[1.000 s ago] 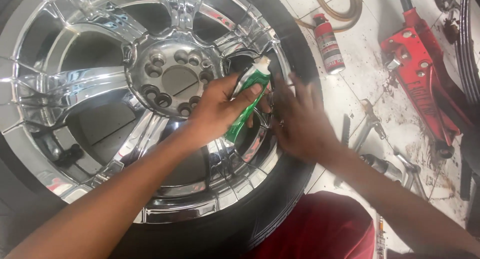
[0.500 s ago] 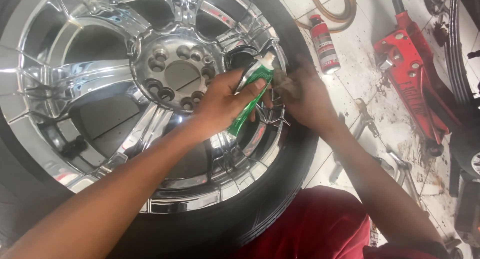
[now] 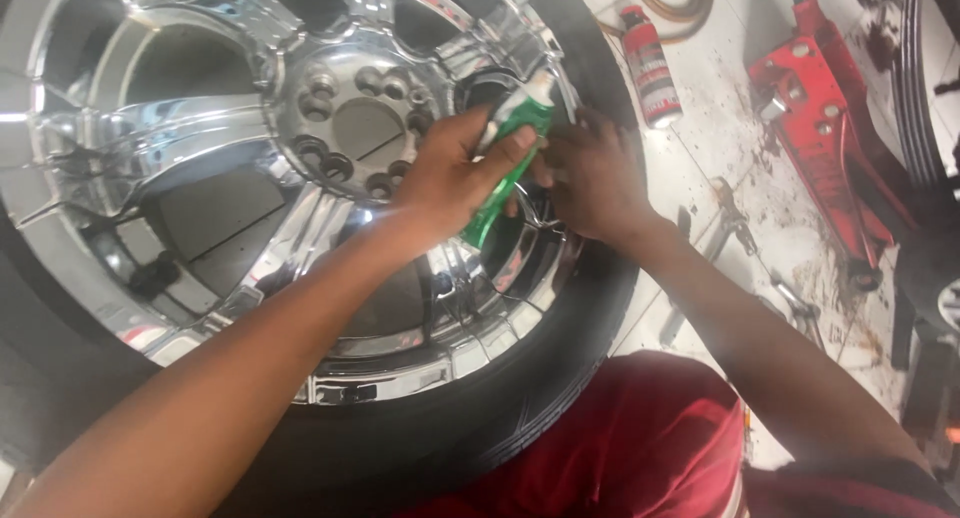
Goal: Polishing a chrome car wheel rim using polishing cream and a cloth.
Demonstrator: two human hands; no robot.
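Left hand (image 3: 455, 173) fingers curled in grip; right hand (image 3: 590, 173) fingers bent.

Shiny mirror-chrome wheel (image 3: 250, 158) in a plain black tyre (image 3: 560, 378), a bright green tube with a white cap (image 3: 510, 148), a red jack (image 3: 830, 128) on a white tiled floor (image 3: 720, 108) speckled with dark brown stains, a red-and-black spray can (image 3: 650, 68), and deep red trousers (image 3: 640, 448).
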